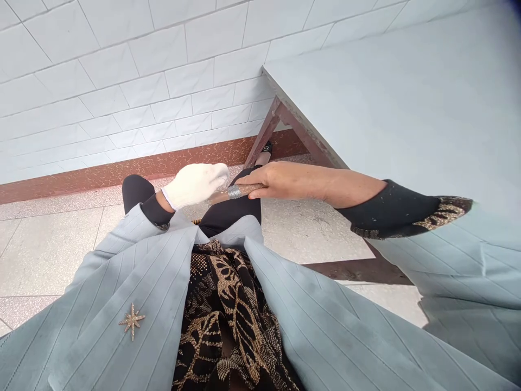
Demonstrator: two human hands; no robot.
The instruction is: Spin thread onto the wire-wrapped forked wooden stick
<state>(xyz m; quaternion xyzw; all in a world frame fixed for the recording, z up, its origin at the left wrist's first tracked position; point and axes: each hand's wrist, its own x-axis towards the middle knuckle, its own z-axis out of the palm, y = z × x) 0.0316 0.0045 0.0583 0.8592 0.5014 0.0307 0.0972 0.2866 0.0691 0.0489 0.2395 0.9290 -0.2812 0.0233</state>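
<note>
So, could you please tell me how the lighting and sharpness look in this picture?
Head view: bright, soft light, with the gloved left hand nearly washed out; head view: the wire-wrapped tool looks blurred near that hand; head view: the extreme upper-right corner is dark.

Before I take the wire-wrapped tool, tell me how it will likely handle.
The wire-wrapped tool seems stiff, standing out straight from the right hand. It's probably light, given its slim shape. The wire band looks ridged, so likely less slippery there.
</note>
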